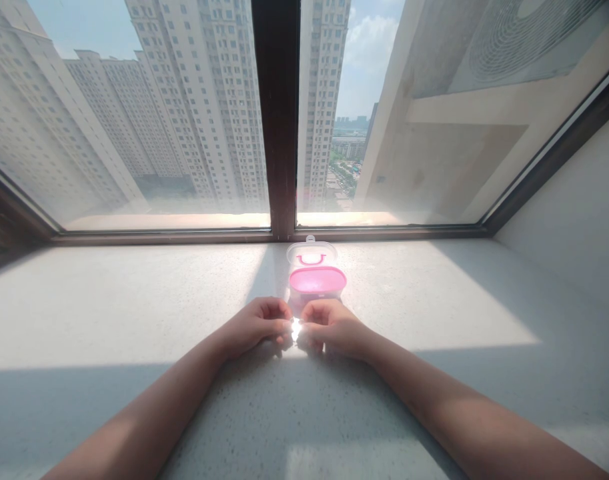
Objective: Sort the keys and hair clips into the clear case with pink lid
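Between my two hands is a small, glaring white piece (296,330), too overexposed for its kind to show. My left hand (264,325) pinches it from the left with thumb and fingers. From the right, my right hand (333,327) is closed on its other side, fingers curled. Just beyond the hands stands an open plastic box (317,281) with a pink rim. Its clear lid (311,252), with a pink handle and a small clear tab, is tipped back behind it toward the window. The box's lower front is partly hidden by my right hand.
The speckled white sill (134,300) spreads around the hands in strips of sun and shade. A dark window frame (279,133) rises behind the box, its panes showing tall buildings outside. At the right is a white wall (574,193).
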A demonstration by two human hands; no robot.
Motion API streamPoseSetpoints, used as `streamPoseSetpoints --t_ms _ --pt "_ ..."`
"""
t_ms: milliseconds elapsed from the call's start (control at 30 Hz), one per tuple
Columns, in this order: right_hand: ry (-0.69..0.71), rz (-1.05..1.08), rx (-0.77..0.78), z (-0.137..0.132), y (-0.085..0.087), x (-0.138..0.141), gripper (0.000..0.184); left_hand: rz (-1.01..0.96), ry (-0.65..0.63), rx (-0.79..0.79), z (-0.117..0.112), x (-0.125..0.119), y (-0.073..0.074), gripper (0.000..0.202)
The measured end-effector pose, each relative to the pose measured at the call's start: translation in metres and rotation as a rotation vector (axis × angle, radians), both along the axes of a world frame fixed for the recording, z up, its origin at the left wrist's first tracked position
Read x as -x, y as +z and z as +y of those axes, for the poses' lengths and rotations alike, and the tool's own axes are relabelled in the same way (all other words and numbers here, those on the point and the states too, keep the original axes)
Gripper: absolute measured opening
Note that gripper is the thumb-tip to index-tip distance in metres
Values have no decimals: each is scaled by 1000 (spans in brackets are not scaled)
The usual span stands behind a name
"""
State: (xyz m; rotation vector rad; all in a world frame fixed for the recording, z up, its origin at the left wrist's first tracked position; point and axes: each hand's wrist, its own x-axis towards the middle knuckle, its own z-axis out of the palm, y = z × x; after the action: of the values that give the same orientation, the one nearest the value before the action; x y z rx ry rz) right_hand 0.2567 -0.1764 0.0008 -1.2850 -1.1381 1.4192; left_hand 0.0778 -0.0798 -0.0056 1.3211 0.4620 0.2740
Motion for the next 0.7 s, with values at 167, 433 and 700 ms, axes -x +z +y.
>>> streamPoseSetpoints --t_ms 167,433,700 --pt "1 4 -6 0 0 0 26 9 3 -19 -1 0 1 17" --pt "-3 -9 -1 0 0 0 25 11 2 -20 -1 0 2 18" --pt "6 -17 -13 0 0 0 26 11 12 -14 -2 0 1 19"
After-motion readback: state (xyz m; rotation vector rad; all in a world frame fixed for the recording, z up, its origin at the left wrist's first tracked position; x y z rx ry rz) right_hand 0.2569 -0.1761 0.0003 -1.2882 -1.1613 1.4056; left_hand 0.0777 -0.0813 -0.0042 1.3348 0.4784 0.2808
